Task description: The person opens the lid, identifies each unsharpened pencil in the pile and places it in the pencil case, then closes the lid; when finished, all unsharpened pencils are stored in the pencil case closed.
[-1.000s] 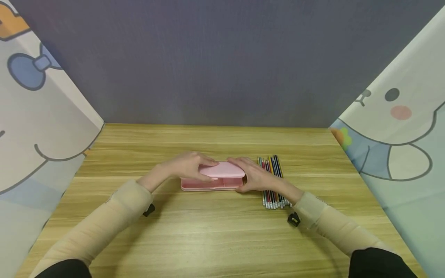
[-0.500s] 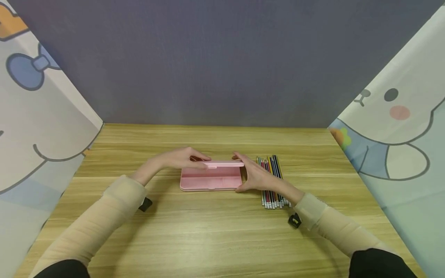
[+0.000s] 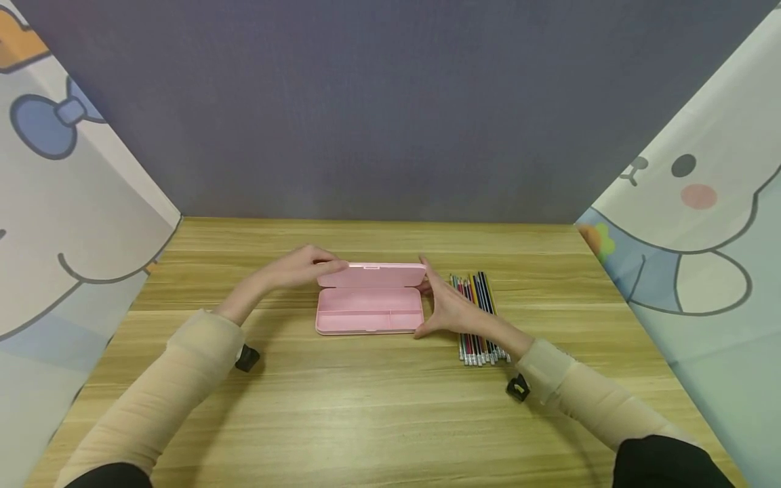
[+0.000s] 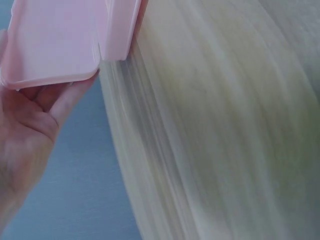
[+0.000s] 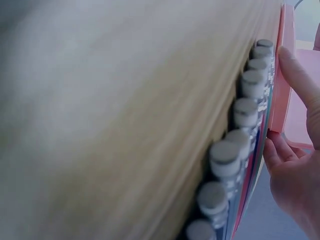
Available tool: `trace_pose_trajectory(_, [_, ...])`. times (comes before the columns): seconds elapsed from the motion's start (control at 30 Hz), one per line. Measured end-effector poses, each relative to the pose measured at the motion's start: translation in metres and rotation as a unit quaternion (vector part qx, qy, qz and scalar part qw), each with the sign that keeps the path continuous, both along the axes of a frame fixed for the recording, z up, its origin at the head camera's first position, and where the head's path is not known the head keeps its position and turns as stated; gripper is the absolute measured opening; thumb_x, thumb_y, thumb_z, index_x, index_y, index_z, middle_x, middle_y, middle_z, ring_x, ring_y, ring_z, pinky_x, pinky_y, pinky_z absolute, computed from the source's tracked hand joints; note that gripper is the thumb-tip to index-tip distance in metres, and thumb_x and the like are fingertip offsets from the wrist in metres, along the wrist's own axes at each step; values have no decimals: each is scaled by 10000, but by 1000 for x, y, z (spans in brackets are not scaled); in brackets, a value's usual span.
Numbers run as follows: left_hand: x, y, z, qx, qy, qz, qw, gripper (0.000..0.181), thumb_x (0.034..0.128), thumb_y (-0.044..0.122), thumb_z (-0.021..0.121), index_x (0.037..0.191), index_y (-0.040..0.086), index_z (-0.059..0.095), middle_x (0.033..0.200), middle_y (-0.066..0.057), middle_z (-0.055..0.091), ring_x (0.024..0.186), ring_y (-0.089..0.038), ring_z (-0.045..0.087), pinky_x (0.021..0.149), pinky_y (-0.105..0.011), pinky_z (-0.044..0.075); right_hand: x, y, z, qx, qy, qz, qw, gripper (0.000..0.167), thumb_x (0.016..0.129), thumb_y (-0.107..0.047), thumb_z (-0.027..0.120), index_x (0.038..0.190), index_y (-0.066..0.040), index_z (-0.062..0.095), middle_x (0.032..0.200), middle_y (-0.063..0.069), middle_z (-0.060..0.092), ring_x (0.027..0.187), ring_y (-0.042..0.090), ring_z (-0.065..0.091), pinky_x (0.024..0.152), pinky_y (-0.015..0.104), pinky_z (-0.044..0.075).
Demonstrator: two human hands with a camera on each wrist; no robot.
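Observation:
A pink pencil case (image 3: 356, 299) lies opened up on the table, its compartments bare and its lid (image 3: 384, 275) raised at the back. My left hand (image 3: 297, 266) grips the lid's left end; in the left wrist view the fingers reach behind the lid (image 4: 56, 42). At the case's right end, my right hand (image 3: 453, 309) steadies it, thumb at the near corner and fingers toward the hinge side. The right wrist view shows that thumb against the case's side wall (image 5: 283, 95). Several pencils (image 3: 472, 342) lie side by side under the right hand and wrist.
The pencils' eraser ends (image 5: 225, 157) point toward the person. A wood-grain table (image 3: 366, 407) spreads beneath everything, with a dark grey panel (image 3: 378, 115) behind it. Cartoon-printed panels (image 3: 55, 203) flank both sides. Black wrist cameras (image 3: 247, 358) hang below the sleeves.
The lid has swung up and back, uncovering the inside of the case. My left hand has moved up and left with it. My right hand has stayed at the right end, its fingers shifting slightly.

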State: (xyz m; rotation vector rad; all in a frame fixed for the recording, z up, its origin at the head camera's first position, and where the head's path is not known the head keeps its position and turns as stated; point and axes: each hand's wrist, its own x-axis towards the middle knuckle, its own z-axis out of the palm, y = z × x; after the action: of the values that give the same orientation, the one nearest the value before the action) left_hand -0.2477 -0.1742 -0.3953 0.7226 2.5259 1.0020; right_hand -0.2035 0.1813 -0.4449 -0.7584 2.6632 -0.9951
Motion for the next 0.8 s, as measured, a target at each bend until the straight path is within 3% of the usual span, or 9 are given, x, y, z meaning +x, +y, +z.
trace_pose_trajectory(0.27, [-6,1,-3,209,36,403,9990,599,1053,557,484,1377,79,644,1439,-156,625,1400,-366,537,1179,-569,416,-3,1,-2,-444,-139,112,9989,1674,519,-249,1039,1612,-296,-229,1636,153,332,1273,282,624,1184,477,434])
trace_pose_trajectory(0.43, [-7,-2,-6,333,232,477,9980,512,1090,468,455,1356,72,639,1345,-162,672,1248,-336,631,1057,-547,518,-2,1,-1,-492,-211,159,9984,1679,533,-213,1029,1600,-239,-266,1697,153,214,1307,286,608,1209,460,404])
trace_pose_trajectory(0.5, [-7,-5,-6,486,143,501,9975,474,1099,433,454,1334,66,642,1292,-164,681,1152,-310,657,972,-529,566,-2,1,0,-546,-232,203,9980,1667,546,-184,1024,1600,-223,-266,1711,157,171,1323,290,600,1216,455,394])
trace_pose_trajectory(0.6, [-5,-10,-9,798,-246,507,9952,499,1110,399,440,1382,6,583,1328,-230,638,1108,-351,686,908,-515,608,-1,3,1,-655,-261,290,9971,1643,571,-156,1013,1600,-244,-265,1716,164,140,1354,299,577,1204,442,411])
trace_pose_trajectory(0.8, [0,-21,-14,1154,-703,395,9900,587,1130,349,386,1493,-111,411,1428,-351,539,1165,-459,675,984,-506,585,0,20,4,-1064,-248,453,9930,1567,612,-136,998,1624,-286,-189,1710,168,150,1422,367,504,1190,470,424])
